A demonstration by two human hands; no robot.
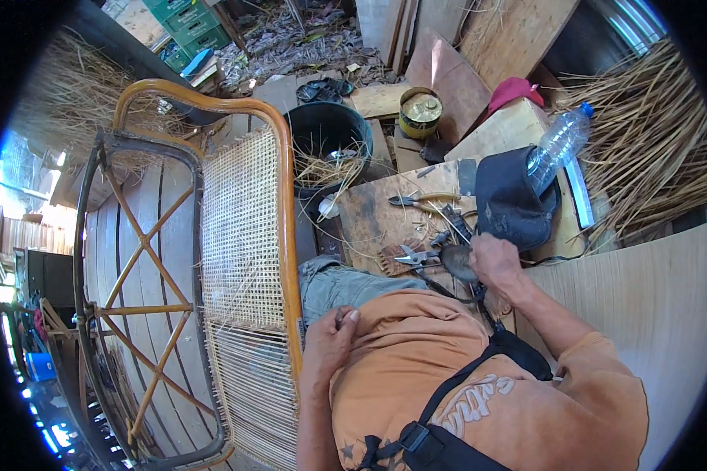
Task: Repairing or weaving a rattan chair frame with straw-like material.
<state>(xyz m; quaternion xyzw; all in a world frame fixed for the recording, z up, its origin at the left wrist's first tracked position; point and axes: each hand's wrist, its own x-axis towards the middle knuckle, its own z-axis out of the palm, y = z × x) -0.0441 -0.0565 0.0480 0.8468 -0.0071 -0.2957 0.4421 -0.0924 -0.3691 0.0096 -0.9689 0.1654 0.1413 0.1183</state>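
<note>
A rattan chair frame (285, 196) with a woven cane panel (240, 212) stands at my left. Its upper part is closely woven; the lower part shows mostly parallel strands. My left hand (330, 339) is closed beside the frame's right rail, and anything inside the fingers is hidden. My right hand (495, 263) reaches over the tool board (361, 216), its fingers curled next to a dark rounded object (457, 263). What they grip cannot be made out. Near it lie metal-jawed pliers (414, 256) and, farther off, another pair with yellowish handles (428, 200).
A dark bucket (292, 129) with loose cane strips stands beyond the chair. A black container (510, 204) holds a clear plastic bottle (561, 145). A yellow tin (420, 114) sits farther back. Long cane strands (652, 149) are heaped at right, above a plywood sheet (636, 290).
</note>
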